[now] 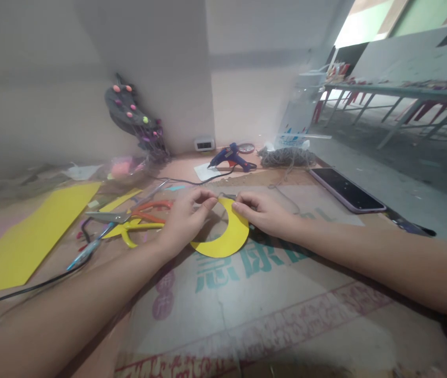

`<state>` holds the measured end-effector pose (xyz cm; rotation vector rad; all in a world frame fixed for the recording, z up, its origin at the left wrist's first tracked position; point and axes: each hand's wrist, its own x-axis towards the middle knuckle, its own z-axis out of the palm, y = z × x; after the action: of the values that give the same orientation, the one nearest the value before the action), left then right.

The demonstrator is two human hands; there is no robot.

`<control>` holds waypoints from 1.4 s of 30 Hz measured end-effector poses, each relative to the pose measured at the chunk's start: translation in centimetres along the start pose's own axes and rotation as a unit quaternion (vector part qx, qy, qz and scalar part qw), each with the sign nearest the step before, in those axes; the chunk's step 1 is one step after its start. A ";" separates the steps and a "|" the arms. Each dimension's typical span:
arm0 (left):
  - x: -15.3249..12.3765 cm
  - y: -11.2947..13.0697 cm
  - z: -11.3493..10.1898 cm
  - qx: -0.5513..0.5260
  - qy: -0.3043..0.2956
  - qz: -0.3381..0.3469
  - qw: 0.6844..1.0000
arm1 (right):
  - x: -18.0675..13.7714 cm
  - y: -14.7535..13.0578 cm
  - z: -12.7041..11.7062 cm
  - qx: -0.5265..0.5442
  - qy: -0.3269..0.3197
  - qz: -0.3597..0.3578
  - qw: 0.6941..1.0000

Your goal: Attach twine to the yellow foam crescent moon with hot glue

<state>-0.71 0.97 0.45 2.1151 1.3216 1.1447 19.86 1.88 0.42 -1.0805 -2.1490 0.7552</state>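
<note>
A yellow crescent-shaped paper cutout [227, 239] lies on the printed cardboard sheet [270, 294] in the middle of the view. My left hand [186, 218] pinches the crescent's upper tip with thumb and fingers pressed together. My right hand [264, 210] rests on the crescent's right edge, fingers curled and pressing it near the same tip. Both forearms reach in from the bottom corners.
Scissors with orange handles [144, 210] and yellow-handled scissors [134, 231] lie left of my hands, beside a yellow paper sheet [30, 236] and a black cable [30, 289]. A blue glue gun [229, 156], a grey twine bundle [286, 156] and a phone [345, 190] sit farther back.
</note>
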 end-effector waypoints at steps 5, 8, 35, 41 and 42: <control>0.1 -0.7 0.2 -0.035 0.008 -0.014 0.999 | 0.0 -0.1 0.0 0.031 -0.006 0.001 1.000; 0.3 -1.1 0.3 -0.075 0.028 -0.032 0.996 | 0.0 0.2 0.2 0.048 -0.010 0.002 0.999; -1.2 0.3 0.7 0.022 -0.123 0.098 0.987 | -0.4 0.9 0.5 -0.078 0.127 -0.131 0.980; -1.2 0.5 1.2 -0.006 -0.114 0.124 0.986 | -0.9 -0.2 0.5 -0.134 0.052 -0.220 0.965; -1.2 0.4 1.2 -0.014 -0.107 0.115 0.987 | -0.9 -0.3 0.5 -0.138 0.042 -0.223 0.964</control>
<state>0.22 -0.17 -0.54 2.3417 0.9805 0.9786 19.79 0.85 0.07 -0.6945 -2.3475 0.2034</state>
